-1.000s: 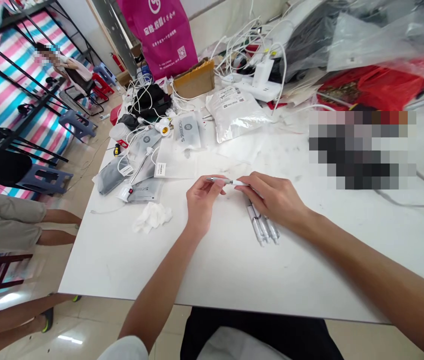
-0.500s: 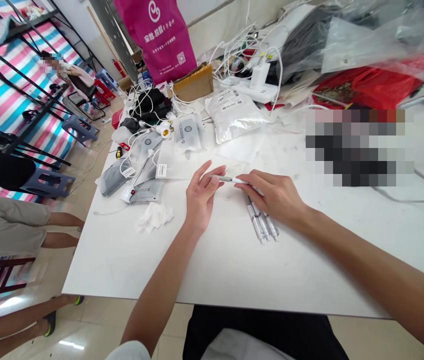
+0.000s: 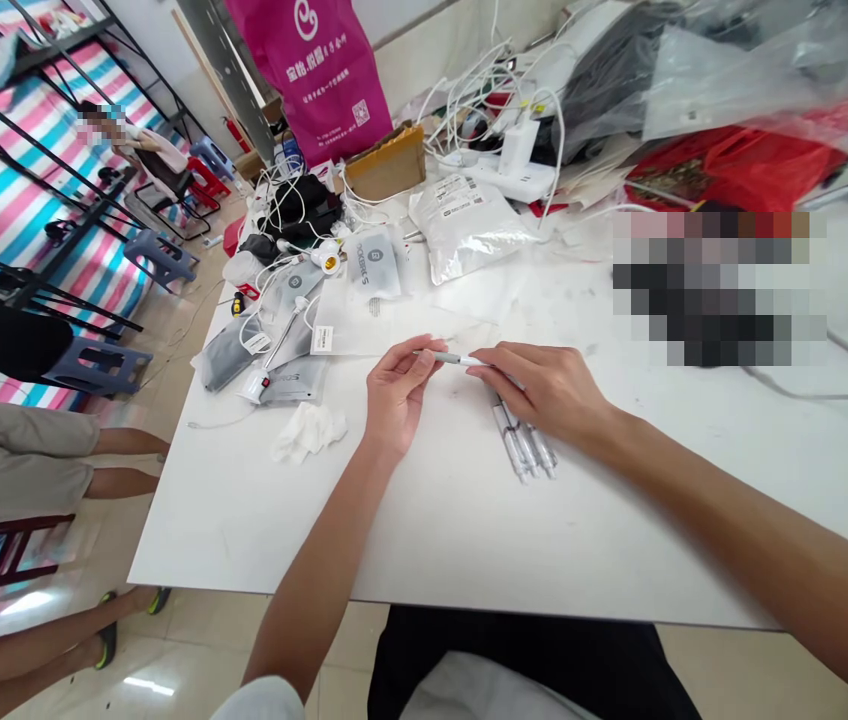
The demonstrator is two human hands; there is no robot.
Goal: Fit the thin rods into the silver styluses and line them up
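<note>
1. In the head view, the pen is held crosswise between the two hands, beyond the row of pens and a little to its left.
2. By the left hand, placed to the left of the row of pens, the grey front part is pinched; its fingers are closed narrowly on it, near the pointed end.
3. By the right hand, placed above the far end of the row of pens, the white barrel is gripped between thumb and fingers.
4. Whether the grey part and the barrel are fully joined cannot be told, because the detail is too small.
5. For good handling, it is judged best that both parts be kept in one straight line and the barrel be held steady, so that bending at the join is avoided.
6. Only light pressure should be used near the point, as slipping seems possible there.
7. The right wrist should be kept raised, so that the row of pens is not pushed over the surface.
</note>
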